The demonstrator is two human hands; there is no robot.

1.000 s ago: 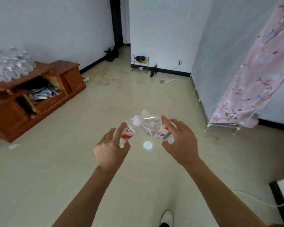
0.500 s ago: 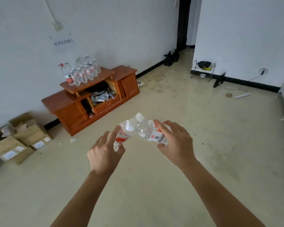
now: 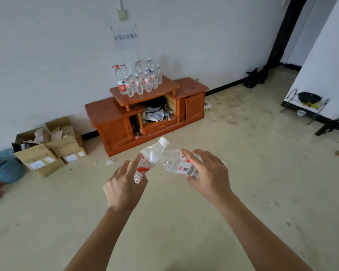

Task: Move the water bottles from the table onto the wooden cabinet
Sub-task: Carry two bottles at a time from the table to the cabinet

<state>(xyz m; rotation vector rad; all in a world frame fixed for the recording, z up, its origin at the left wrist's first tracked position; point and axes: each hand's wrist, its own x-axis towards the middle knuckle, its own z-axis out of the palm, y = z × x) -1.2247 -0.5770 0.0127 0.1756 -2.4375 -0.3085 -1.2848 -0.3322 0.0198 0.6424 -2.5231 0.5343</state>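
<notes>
Far left, a basket (image 3: 2, 167) sat beside the boxes (image 3: 47, 151) at the wall. Next came the cabinet (image 3: 145, 122), with a cluster of bottles (image 3: 139, 81) upright on its raised top, toward the left end. Out front over the floor, the left hand (image 3: 123, 186) gripped the left bottle (image 3: 145, 165) low on its body, cap tilted up and right. The right hand (image 3: 209, 175) curled round the right bottle (image 3: 172, 161), its cap pointing left across the other's neck. Far right stood a rack (image 3: 303, 104).
</notes>
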